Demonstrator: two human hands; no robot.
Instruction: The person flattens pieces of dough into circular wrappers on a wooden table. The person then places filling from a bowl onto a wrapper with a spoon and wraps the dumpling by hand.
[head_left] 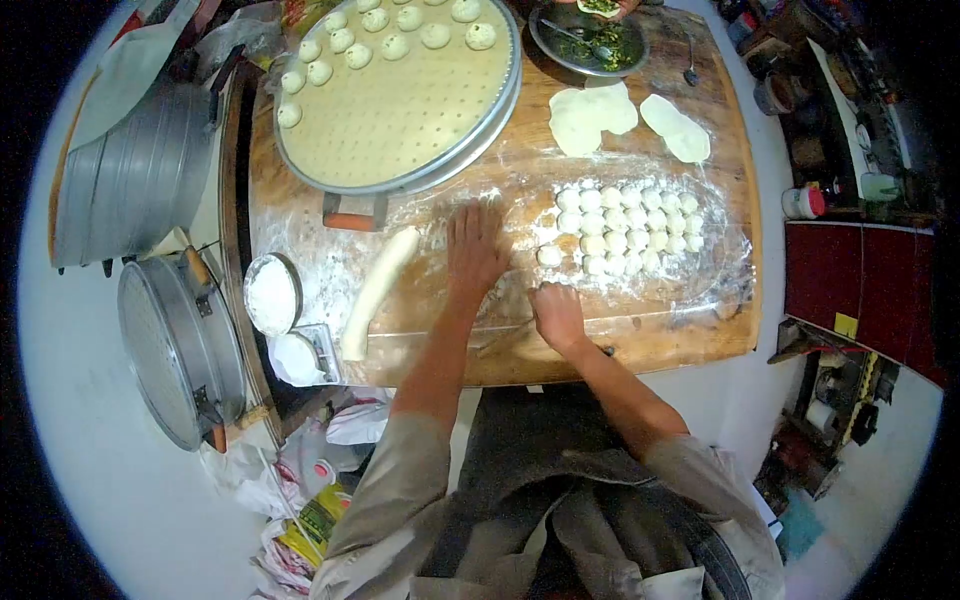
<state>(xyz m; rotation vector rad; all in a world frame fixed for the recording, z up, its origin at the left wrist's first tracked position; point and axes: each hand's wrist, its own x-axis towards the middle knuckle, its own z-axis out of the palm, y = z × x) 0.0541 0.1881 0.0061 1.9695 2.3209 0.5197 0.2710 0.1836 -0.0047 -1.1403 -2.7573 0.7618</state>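
My left hand (476, 250) lies flat on the floured wooden table (510, 350), fingers spread forward, just right of a long dough roll (380, 290). My right hand (558, 312) is curled at the table's front part, its fingers closed; what they hold, if anything, is hidden. One single dough ball (549, 256) sits just beyond my right hand. Right of that ball, rows of several small dough pieces (630, 232) stand on the flour. Flat dough wrappers (590, 118) lie farther back, with more overlapping wrappers (676, 128) beside them.
A large round steamer tray (400, 120) with several filled buns is at the back left. Another person's hands hold a filled wrapper (598, 7) above a bowl of filling (590, 45). A flour bowl (272, 294) and a scale (318, 352) sit at the left edge.
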